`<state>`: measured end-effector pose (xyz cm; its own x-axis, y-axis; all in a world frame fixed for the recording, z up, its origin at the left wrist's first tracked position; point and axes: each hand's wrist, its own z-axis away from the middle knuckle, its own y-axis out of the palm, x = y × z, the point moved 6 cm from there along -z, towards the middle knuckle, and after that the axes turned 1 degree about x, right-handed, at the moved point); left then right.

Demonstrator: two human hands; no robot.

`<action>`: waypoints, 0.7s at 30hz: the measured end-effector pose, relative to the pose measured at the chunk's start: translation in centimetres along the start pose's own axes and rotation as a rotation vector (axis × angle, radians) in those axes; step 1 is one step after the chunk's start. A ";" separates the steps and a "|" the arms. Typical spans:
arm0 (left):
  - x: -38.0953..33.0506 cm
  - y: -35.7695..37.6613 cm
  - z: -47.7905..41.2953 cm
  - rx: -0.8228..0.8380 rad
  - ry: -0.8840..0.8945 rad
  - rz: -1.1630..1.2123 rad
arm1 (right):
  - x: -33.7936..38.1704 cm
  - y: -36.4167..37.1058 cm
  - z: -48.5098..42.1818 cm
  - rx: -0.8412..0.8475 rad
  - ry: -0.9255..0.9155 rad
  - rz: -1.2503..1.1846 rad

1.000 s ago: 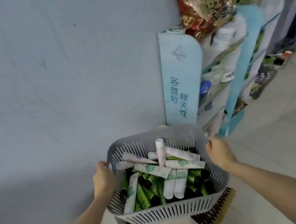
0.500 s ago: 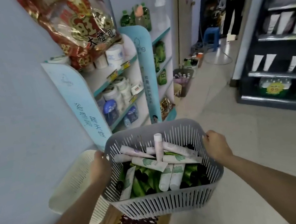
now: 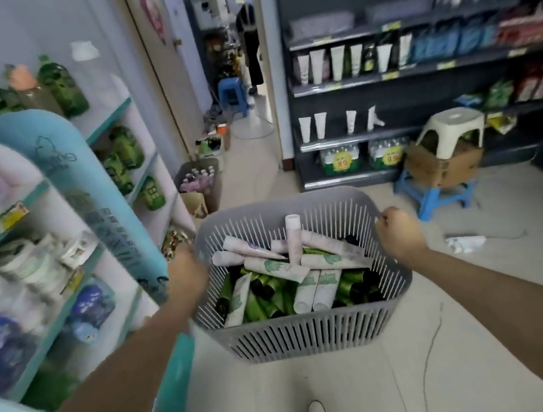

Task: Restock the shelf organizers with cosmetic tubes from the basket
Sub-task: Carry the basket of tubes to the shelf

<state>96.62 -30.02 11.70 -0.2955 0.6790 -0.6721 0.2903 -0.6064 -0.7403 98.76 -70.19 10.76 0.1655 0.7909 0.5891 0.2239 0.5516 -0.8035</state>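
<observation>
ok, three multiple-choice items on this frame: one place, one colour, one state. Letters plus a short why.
1. The white stool stands: A on the floor; B on a cardboard box; C on a shelf.
2. The basket is: A red; B yellow; C grey.
3. The left hand and right hand: A both grip the basket's rim; B both hang empty; C each pinches a tube.

1 B, its legs rest on the box top.
2 C, the slatted walls are grey.
3 A, each hand closes on a side rim, though the left is blurred.

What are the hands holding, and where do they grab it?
The left hand and the right hand grip the grey basket of tubes by its opposite side rims.
</observation>
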 end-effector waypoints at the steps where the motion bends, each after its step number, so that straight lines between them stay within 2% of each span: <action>1: -1.4 1.6 -1.6 0.022 0.044 -0.002 | -1.0 -0.5 -1.3 -0.014 0.032 0.012; 8: -10.8 13.2 -13.0 0.162 0.202 0.030 | -7.3 -2.5 -10.7 -0.082 0.275 0.058; 13: -19.4 19.2 -18.7 0.203 0.322 0.046 | -10.6 -4.9 -16.2 -0.160 0.395 0.029; 21: -28.7 27.9 -24.3 0.294 0.342 0.135 | -15.3 -8.6 -23.9 -0.205 0.506 0.007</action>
<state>135.37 -56.40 10.76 0.0579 0.6534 -0.7548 0.0209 -0.7567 -0.6535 117.22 -93.40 10.68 0.5981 0.5402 0.5920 0.3956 0.4434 -0.8043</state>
